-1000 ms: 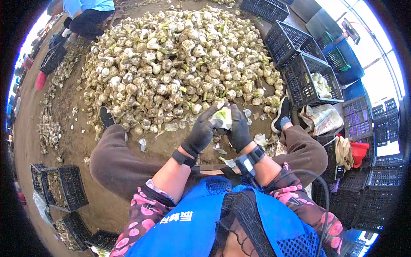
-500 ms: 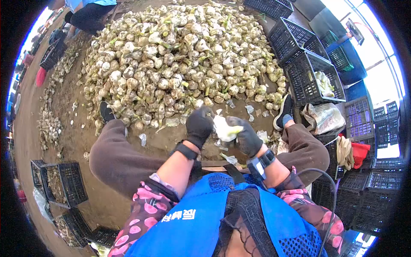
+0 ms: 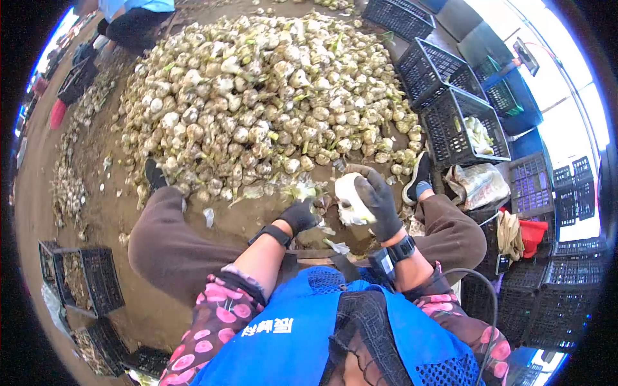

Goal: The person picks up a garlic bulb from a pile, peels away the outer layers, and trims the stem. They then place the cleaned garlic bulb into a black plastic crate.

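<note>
My right hand (image 3: 381,201), in a dark glove, is closed around a white garlic bulb (image 3: 351,198) held up above the ground between my knees. The bulb looks clean and pale, with a darker spot on its lower left side. Lower and to the left is my gloved left hand (image 3: 300,216), its fingers curled. Loose, frayed garlic skin (image 3: 301,191) shows at its fingers, and the grip on it is partly hidden. Beyond both hands rises a large pile of soil-stained garlic bulbs (image 3: 257,96).
Black crates (image 3: 450,125) stand at the right, one with pale garlic inside. A white sack (image 3: 479,186) and a red container (image 3: 533,238) lie nearer. More crates (image 3: 93,276) stand at the left. Another person (image 3: 135,26) works at the upper left.
My hands have moved apart. The right hand has turned and carries the garlic bulb slightly right; the left hand has dropped lower, away from the bulb, with skin at its fingers.
</note>
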### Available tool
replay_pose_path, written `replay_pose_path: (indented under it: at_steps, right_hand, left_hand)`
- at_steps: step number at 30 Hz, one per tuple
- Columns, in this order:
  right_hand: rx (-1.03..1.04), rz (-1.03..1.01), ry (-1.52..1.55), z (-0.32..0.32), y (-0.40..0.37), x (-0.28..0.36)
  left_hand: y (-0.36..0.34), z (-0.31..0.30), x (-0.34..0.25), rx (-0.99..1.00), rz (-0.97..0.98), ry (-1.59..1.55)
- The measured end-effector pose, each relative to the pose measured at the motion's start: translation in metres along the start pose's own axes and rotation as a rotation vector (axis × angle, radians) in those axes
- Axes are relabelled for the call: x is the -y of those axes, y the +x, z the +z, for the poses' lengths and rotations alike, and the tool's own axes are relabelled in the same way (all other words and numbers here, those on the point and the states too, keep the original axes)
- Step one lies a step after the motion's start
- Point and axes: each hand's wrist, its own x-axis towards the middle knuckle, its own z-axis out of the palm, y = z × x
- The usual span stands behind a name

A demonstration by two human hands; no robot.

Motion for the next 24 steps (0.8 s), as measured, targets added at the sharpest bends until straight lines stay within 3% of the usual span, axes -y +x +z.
replay_pose_path:
  at_steps: [2,4,5,6,8,10,11,12,14,15,18,22,24]
  right_hand:
    - [-0.111,-0.219,-0.290,-0.010,0.007,-0.018]
    - [-0.123,-0.166,-0.260,-0.020,0.011,-0.044]
    - [-0.117,-0.227,-0.453,-0.021,0.013,-0.052]
    - [-0.109,-0.296,-0.642,-0.020,0.015,-0.056]
    - [-0.013,-0.228,-0.550,-0.010,0.015,-0.046]
    - [-0.011,-0.191,-0.466,-0.011,0.020,-0.054]
    - [-0.003,-0.062,-0.316,-0.015,0.022,-0.054]
    - [-0.005,-0.061,-0.315,-0.019,0.022,-0.056]
    - [-0.254,-0.160,-0.508,-0.025,0.024,-0.065]
    - [-0.255,-0.158,-0.510,-0.024,0.023,-0.060]
    - [-0.087,-0.225,-0.970,-0.016,0.015,-0.033]
    - [-0.085,-0.372,-0.953,-0.022,0.025,-0.054]
    - [-0.130,-0.296,-0.807,-0.026,0.022,-0.054]
  left_hand:
    - [0.020,-0.021,-0.022,-0.065,-0.026,-0.274]
    - [0.003,-0.095,-0.085,0.286,-0.189,-1.021]
    - [-0.002,-0.102,-0.092,0.433,-0.304,-1.510]
    - [-0.006,-0.103,-0.101,0.429,-0.312,-1.509]
    - [-0.009,-0.101,-0.126,0.106,0.052,-1.296]
    - [-0.012,-0.106,-0.137,0.047,0.006,-1.181]
    - [-0.007,-0.097,-0.134,0.004,-0.002,-1.272]
    - [-0.005,-0.095,-0.137,-0.035,-0.011,-1.363]
    - [-0.004,-0.090,-0.139,-0.066,-0.070,-1.210]
    - [-0.005,-0.088,-0.141,-0.091,-0.096,-1.237]
    - [-0.009,-0.081,-0.145,-0.158,-0.171,-1.147]
    - [-0.005,-0.074,-0.136,-0.217,-0.131,-0.997]
    - [-0.008,-0.083,-0.143,-0.240,-0.146,-0.927]
